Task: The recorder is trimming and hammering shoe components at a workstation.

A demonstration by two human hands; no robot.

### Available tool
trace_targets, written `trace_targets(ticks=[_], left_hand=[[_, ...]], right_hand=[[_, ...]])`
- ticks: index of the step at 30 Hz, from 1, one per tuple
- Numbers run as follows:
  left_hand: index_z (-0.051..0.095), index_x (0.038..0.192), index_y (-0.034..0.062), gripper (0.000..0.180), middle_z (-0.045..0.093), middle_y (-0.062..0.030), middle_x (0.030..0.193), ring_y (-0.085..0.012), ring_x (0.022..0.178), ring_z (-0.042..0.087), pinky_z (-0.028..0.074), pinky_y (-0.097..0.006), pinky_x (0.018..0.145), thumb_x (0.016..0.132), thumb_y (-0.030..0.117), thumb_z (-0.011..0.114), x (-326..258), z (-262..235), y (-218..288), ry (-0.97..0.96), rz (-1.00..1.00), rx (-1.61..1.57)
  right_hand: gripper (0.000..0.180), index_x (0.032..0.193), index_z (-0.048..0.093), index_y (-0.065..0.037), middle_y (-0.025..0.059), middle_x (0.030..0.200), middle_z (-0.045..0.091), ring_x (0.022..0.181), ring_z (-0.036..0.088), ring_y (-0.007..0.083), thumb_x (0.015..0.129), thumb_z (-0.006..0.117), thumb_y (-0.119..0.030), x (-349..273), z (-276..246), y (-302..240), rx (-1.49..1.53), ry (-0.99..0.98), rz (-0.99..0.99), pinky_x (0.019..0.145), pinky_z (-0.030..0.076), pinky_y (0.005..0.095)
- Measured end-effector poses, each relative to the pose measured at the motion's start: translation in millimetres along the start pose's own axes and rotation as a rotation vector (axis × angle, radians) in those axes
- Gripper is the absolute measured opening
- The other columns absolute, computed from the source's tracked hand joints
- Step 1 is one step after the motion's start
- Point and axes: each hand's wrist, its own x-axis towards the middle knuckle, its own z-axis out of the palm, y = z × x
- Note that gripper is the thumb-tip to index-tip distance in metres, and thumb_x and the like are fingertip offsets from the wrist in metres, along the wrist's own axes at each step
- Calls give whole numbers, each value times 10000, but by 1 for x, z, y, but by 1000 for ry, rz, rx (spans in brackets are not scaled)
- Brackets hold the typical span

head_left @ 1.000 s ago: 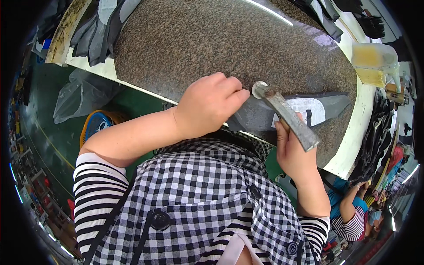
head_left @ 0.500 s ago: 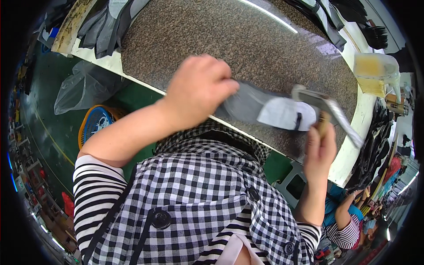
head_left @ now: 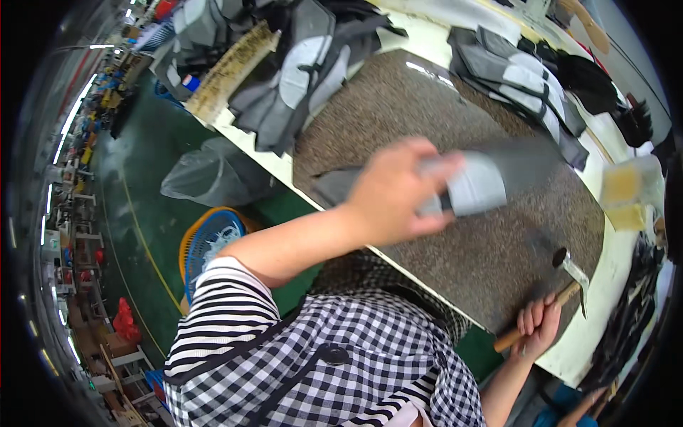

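Note:
My left hand (head_left: 398, 188) reaches over the worktop, its fingers closed around a flat, floppy grey piece (head_left: 530, 164) with a rounded white patch (head_left: 480, 183) and a dark strip. Motion smears both the hand and the piece. Part of the grey material also shows on the wrist side of the hand, and its middle is hidden under the fingers. Near the front right edge, my right hand (head_left: 538, 326) grips a hammer (head_left: 580, 276) by its wooden handle. The hammer's metal head points away from me, apart from the grey piece.
Stacks of similar grey-and-white pieces lie at the back left (head_left: 302, 75) and back right (head_left: 509, 75) of the speckled stone slab (head_left: 455, 267). A clear container (head_left: 629, 192) stands at the right edge. A basket (head_left: 188, 256) and a plastic bag (head_left: 210, 174) are on the floor, left.
The grey piece has turned and moved away over the slab with my left hand. My right hand and hammer have drawn back from it toward the near right edge. The view has shifted left.

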Motion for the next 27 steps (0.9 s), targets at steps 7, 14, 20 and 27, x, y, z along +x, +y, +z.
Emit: trace_targets(ticks=[7, 14, 20, 27], left_hand=[[299, 1459, 69, 811, 343, -247, 1418, -408, 1288, 364, 325, -515, 1032, 852, 491, 633, 1, -41, -185, 289, -588, 651], [255, 1476, 57, 961, 355, -211, 1429, -350, 1335, 324, 241, -520, 1072, 761, 516, 703, 52, -42, -173, 151, -311, 940], [368, 1425, 104, 874, 354, -248, 1416, -405, 1353, 308, 256, -502, 1102, 698, 340, 789, 148, 55, -59, -145, 105, 179], [382, 1434, 167, 933, 541, -189, 1241, -350, 1245, 460, 258, -575, 1075, 619, 355, 796, 256, 125, -21, -269, 97, 287]], right_hand=[[234, 975, 446, -62, -23, 599, 332, 424, 298, 54, 1014, 470, -292, 6, 14, -1, 12, 23, 26, 357, 256, 205], [229, 975, 444, -81, -23, 588, 342, 419, 311, 70, 1006, 483, -305, 8, 15, 1, -13, 16, 70, 371, 277, 220], [230, 986, 448, -74, -5, 604, 365, 439, 341, 82, 1002, 495, -299, 8, 13, -7, 11, 26, 94, 397, 305, 226], [226, 983, 452, -83, -18, 610, 350, 441, 322, 73, 1009, 471, -307, 8, 18, -4, 52, -12, 100, 399, 289, 222]])
